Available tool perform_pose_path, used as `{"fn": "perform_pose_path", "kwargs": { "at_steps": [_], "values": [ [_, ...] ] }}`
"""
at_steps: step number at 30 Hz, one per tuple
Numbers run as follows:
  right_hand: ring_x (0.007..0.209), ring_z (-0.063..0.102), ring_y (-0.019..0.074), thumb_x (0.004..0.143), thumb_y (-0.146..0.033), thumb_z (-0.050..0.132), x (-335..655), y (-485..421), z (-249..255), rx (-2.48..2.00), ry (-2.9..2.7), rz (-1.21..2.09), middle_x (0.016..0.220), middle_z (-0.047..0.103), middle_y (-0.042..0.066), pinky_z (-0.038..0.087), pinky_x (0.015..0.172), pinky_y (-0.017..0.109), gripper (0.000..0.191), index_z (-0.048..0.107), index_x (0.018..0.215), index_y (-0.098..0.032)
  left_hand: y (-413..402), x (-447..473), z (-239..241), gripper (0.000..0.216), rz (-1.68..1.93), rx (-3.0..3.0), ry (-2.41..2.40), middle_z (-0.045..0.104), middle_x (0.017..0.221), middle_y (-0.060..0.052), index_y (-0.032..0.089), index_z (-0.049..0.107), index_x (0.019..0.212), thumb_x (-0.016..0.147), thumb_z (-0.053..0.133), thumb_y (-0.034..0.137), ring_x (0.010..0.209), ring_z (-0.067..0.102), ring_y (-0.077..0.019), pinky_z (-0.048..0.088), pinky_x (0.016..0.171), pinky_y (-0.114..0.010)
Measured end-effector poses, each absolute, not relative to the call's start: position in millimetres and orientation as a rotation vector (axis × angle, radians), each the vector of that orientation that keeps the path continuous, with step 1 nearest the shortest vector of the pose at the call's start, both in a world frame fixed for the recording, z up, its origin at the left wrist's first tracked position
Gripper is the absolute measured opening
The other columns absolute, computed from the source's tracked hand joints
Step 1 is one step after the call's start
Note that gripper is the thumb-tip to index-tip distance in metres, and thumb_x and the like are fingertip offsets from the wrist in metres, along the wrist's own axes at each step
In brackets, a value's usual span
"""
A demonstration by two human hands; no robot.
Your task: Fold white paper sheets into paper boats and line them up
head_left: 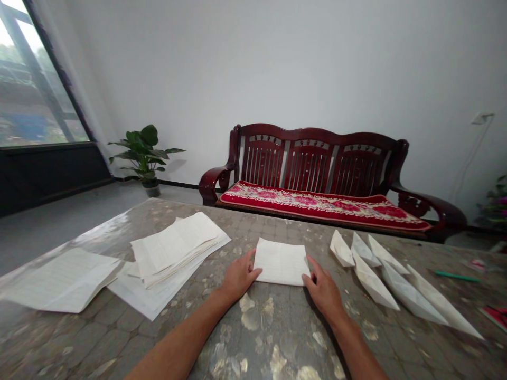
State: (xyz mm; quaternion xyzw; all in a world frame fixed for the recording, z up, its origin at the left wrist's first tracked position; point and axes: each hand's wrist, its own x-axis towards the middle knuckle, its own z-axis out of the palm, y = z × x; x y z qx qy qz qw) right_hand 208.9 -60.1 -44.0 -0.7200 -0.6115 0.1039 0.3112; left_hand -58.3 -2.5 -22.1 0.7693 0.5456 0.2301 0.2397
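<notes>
A folded sheet of white paper (pixel 280 262) lies on the table in front of me. My left hand (pixel 240 275) grips its left edge, thumb on top at the lower corner and fingers along the side. At the opposite edge, my right hand (pixel 322 285) holds the paper the same way, its thumb on the lower right corner. The paper looks flat, with a straight lower edge and faint writing or lines on it. Fingertips beneath the sheet are hidden. Several folded paper boats (pixel 374 279) stand in rows to the right of my right hand.
Left of my hands are a stack of written sheets (pixel 178 245) and a loosely folded paper (pixel 63 279). A green pen (pixel 457 276) and a red item (pixel 495 316) lie at the far right. Beyond the patterned table (pixel 261 338) stand a wooden bench (pixel 309 158) and a potted plant (pixel 146 153).
</notes>
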Motion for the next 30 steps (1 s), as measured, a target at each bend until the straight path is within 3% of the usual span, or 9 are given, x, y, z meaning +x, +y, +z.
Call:
{"fn": "perform_pose_path", "kwargs": {
  "at_steps": [3, 6, 15, 20, 24, 26, 30],
  "values": [
    [0.083, 0.060, 0.0221, 0.087, -0.033, 0.045, 206.9, -63.4, -40.0, -1.957, -1.689, 0.194, 0.082, 0.066, 0.005, 0.044, 0.079, 0.032, 0.048, 0.063, 0.130, -0.022, -5.2, -55.2, -18.6, 0.064, 0.593, 2.129, 1.529, 0.069, 0.080, -0.001, 0.017, 0.038, 0.146, 0.085, 0.058, 0.025, 0.078, 0.066, -0.0206, 0.041, 0.067, -0.028],
    [0.092, 0.060, 0.0230, 0.088, -0.031, 0.043, 204.9, -65.8, -36.6, -1.964, -1.785, 0.133, 0.092, 0.071, 0.006, 0.043, 0.083, 0.032, 0.043, 0.069, 0.122, -0.024, -8.6, -51.0, -14.8, 0.063, 0.517, 2.216, 1.603, 0.072, 0.087, -0.003, 0.016, 0.036, 0.147, 0.088, 0.055, 0.024, 0.085, 0.068, -0.0222, 0.044, 0.076, -0.030],
    [0.099, 0.058, 0.0252, 0.091, -0.027, 0.046, 196.9, -70.2, -29.6, -2.102, -1.924, -0.094, 0.107, 0.072, 0.006, 0.038, 0.085, 0.034, 0.037, 0.069, 0.119, -0.027, -14.0, -48.7, -19.1, 0.031, 0.456, 2.515, 1.639, 0.070, 0.113, -0.007, 0.024, 0.065, 0.120, 0.091, 0.055, 0.023, 0.109, 0.062, -0.0258, 0.044, 0.098, -0.042],
    [0.099, 0.056, 0.0258, 0.089, -0.024, 0.051, 192.7, -72.6, -28.2, -2.072, -1.908, -0.223, 0.104, 0.068, 0.008, 0.039, 0.084, 0.035, 0.033, 0.071, 0.115, -0.027, -12.8, -42.8, -32.2, 0.038, 0.683, 2.877, 1.426, 0.055, 0.139, -0.011, 0.026, 0.062, 0.125, 0.090, 0.056, 0.014, 0.133, 0.046, -0.0285, 0.038, 0.109, -0.046],
    [0.113, 0.052, 0.0250, 0.085, -0.015, 0.052, 194.7, -72.1, -32.6, -1.873, -1.957, -0.223, 0.119, 0.065, 0.007, 0.038, 0.094, 0.036, 0.034, 0.071, 0.111, -0.027, -13.9, -33.2, -39.4, 0.045, 0.905, 3.047, 1.294, 0.034, 0.157, -0.011, 0.029, 0.054, 0.135, 0.092, 0.055, 0.014, 0.147, 0.026, -0.0326, 0.027, 0.116, -0.056],
    [0.118, 0.051, 0.0233, 0.086, -0.012, 0.050, 196.3, -71.5, -35.5, -1.764, -1.999, -0.199, 0.120, 0.066, 0.006, 0.037, 0.099, 0.036, 0.035, 0.071, 0.110, -0.027, -14.4, -30.1, -40.9, 0.043, 0.927, 3.045, 1.301, 0.031, 0.159, -0.013, 0.027, 0.053, 0.136, 0.094, 0.054, 0.017, 0.148, 0.022, -0.0336, 0.026, 0.116, -0.059],
    [0.113, 0.056, 0.0205, 0.087, -0.010, 0.048, 197.0, -71.0, -38.9, -1.646, -2.060, -0.119, 0.111, 0.070, 0.004, 0.038, 0.098, 0.036, 0.037, 0.073, 0.105, -0.029, -11.7, -30.5, -45.5, 0.032, 0.635, 2.984, 1.033, 0.050, 0.147, -0.010, 0.024, 0.061, 0.126, 0.098, 0.047, 0.020, 0.140, 0.041, -0.0255, 0.038, 0.114, -0.046]
  ]
}}
